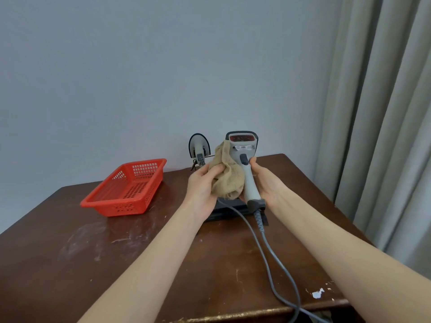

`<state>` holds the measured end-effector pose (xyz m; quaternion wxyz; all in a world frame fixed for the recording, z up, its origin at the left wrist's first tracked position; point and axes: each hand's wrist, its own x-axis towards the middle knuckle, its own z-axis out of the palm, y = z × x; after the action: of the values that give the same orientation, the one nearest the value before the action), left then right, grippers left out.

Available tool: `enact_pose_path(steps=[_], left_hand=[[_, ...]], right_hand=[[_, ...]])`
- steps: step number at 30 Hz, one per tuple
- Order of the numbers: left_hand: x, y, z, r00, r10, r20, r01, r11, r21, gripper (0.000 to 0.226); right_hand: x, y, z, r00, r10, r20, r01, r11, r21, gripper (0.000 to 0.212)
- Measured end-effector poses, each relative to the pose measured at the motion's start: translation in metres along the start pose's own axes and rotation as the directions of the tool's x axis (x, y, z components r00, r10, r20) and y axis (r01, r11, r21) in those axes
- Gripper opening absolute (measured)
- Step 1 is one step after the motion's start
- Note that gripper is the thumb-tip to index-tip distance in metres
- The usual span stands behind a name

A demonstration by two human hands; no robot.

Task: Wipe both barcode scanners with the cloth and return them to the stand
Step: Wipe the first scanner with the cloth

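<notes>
Two barcode scanners are visible, one only in part. The second grey scanner with a dark-rimmed head (198, 145) stands upright at the table's far edge near the wall. Its lower end is hidden behind the left hand (203, 190), so what supports it cannot be made out. The flat black stand (231, 212) lies under both hands and is mostly covered by them. The grey cable (268, 248) runs off the front edge of the scuffed dark brown wooden table (116, 264), its end cut off by the frame.

The right hand (265, 183) grips the handle of the pale grey scanner with a red window (247, 176), holding it upright above the stand, thumb beside the trigger. The left hand, fingers curled, clutches the crumpled tan cloth (227, 180), which touches the scanner's left side. Both forearms extend forward, bare.

A red perforated plastic basket (112, 205) sits to the left, well apart.
</notes>
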<state>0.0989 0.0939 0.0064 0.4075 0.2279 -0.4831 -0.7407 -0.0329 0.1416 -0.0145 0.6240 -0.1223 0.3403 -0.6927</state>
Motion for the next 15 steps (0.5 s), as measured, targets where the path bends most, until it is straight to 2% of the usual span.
enact_pose_path(steps=[5,11,15], left_hand=[[0.001,-0.009,-0.003,0.995,-0.098,-0.029,0.099,0.993,0.058,0.019],[0.001,-0.015,0.007,0.985,-0.169,-0.036,0.171,0.983,0.071,0.013],[0.003,-0.016,0.012,0.980,-0.195,-0.032,0.196,0.979,0.049,0.018]], right_hand=[[0.004,0.005,0.010,0.997,-0.054,-0.062,0.044,0.987,-0.155,0.053],[0.007,0.004,0.015,0.976,-0.165,-0.145,0.111,0.939,-0.325,0.041],[0.003,0.000,0.015,0.965,-0.205,-0.165,0.131,0.918,-0.373,0.037]])
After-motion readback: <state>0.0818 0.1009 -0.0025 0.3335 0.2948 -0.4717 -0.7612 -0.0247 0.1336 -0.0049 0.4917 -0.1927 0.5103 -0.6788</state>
